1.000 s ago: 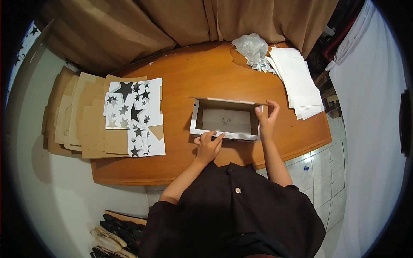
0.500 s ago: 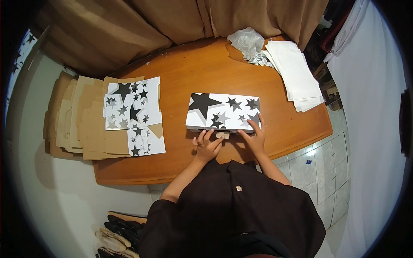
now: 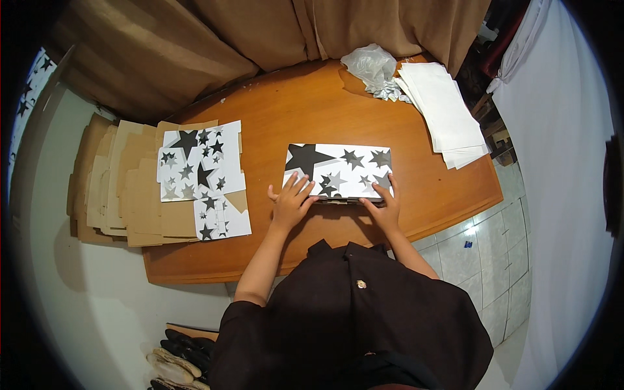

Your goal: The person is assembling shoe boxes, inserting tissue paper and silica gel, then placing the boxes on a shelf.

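A closed cardboard box [image 3: 338, 170], white with black and grey stars, lies on the wooden table in front of me. My left hand [image 3: 290, 203] rests at its front left corner, fingers spread over the lid and thumb by the front edge. At the front right corner, my right hand [image 3: 386, 207] grips the box, with fingers along its right end and the thumb at the front edge. The box's front face is mostly hidden beneath the lid's edge.
Flat star-printed cardboard [image 3: 188, 172] lies over brown cardboard sheets [image 3: 146, 188] at the left. White paper sheets [image 3: 442, 110] and a clear plastic bag [image 3: 370, 64] with small silvery pieces lie far right. Shoes [image 3: 175, 364] are at the lower left.
My left hand has moved up and left, from the front tab onto the lid's front left corner. The tab no longer sticks out. My right hand stays at its corner.
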Demonstrator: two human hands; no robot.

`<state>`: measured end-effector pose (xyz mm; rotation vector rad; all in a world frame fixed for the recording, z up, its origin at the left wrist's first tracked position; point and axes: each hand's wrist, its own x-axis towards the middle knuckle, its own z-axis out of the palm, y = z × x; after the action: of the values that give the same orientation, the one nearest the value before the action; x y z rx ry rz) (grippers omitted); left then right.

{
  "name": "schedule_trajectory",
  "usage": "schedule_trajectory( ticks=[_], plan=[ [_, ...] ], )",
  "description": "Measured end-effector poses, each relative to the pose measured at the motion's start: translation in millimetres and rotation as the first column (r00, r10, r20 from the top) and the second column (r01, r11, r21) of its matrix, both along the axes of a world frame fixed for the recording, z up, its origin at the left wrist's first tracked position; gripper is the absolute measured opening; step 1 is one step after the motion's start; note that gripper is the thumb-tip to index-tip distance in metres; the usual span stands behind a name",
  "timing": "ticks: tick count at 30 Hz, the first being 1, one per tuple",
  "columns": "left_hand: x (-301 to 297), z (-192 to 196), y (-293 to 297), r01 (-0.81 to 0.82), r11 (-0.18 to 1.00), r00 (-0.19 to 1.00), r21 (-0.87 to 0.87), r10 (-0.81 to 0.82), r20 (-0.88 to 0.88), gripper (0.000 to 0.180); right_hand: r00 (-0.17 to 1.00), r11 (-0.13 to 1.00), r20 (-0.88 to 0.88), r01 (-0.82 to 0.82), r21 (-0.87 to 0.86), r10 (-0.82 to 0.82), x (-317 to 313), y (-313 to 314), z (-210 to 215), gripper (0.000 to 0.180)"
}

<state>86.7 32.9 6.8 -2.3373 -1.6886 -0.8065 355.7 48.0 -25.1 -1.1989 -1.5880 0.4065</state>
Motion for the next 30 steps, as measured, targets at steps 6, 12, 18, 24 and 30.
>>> schedule_trajectory(
  ticks=[6, 12, 18, 24, 30],
  plan=[
    [2.9, -17.8, 3.4, 0.067, 0.997, 0.996, 0.025, -0.068, 0.054, 0.031, 0.909, 0.993, 0.401, 0.115, 0.023, -0.114, 11.7, 5.1, 2.6, 0.043],
    [10.2, -16.7, -2.3, 0.108, 0.988, 0.989, 0.113, -0.119, 0.089, 0.037, 0.845, 0.992, 0.525, 0.048, 0.115, -0.102, 16.1, -5.8, -10.1, 0.043],
    [12.2, -24.3, 1.1, 0.062, 0.985, 0.995, 0.158, -0.074, 0.070, 0.030, 0.783, 0.950, 0.576, 0.060, 0.306, -0.235, 8.3, -1.2, -19.2, 0.033],
    [15.1, -30.7, 3.4, 0.069, 0.985, 0.981, 0.160, -0.096, 0.167, 0.026, 0.850, 0.968, 0.503, 0.031, 0.247, -0.156, 3.0, 3.6, -15.8, 0.025],
    [30.9, -12.6, 3.3, 0.007, 0.995, 0.957, 0.096, -0.034, 0.289, 0.034, 0.912, 0.989, 0.410, -0.036, 0.140, -0.025, -27.5, -1.1, 20.3, 0.023]
  ],
)
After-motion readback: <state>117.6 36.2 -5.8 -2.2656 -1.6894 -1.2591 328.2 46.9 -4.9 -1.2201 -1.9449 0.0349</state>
